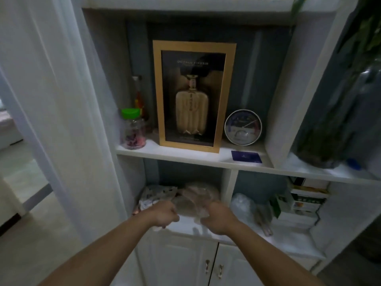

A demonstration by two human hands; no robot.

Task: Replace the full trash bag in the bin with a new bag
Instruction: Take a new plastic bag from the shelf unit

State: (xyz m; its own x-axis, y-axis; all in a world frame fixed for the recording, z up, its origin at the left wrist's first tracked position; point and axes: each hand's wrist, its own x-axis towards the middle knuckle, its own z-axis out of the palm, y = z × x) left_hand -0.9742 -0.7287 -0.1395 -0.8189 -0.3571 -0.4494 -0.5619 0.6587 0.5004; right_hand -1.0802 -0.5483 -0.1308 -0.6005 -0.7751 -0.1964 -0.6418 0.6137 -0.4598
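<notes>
The bin and its full bag were nowhere in view, so nothing showed whether the old bag had been pulled; judging by where the person stood, the work was at the stage of fetching a fresh bag, with lining the bin yet to come. Taking the gold-framed bottle box (pixel 193 96) on the shelf unit (pixel 206 159) as the landmark, both hands were in the open cubby directly below it. The left hand (pixel 165 214) was curled nearly into a fist and the right hand (pixel 219 218) was likewise closed, each pinching an edge of a thin, pale, translucent plastic bag (pixel 193 203) that lay bunched between them on the cubby floor; it was probably the new liner, though blur made that uncertain. Just left of the hands in the same cubby sat a crumpled patterned packet (pixel 156 195). Left of the box stood a clear jar with a green lid (pixel 133 129) holding pinkish and purple pieces, and right of the box a round dial gauge (pixel 243 127). In the cubby below and to the right of the box lay a clear plastic wad (pixel 242 204) and stacked cartons (pixel 305 201), contents unreadable.
</notes>
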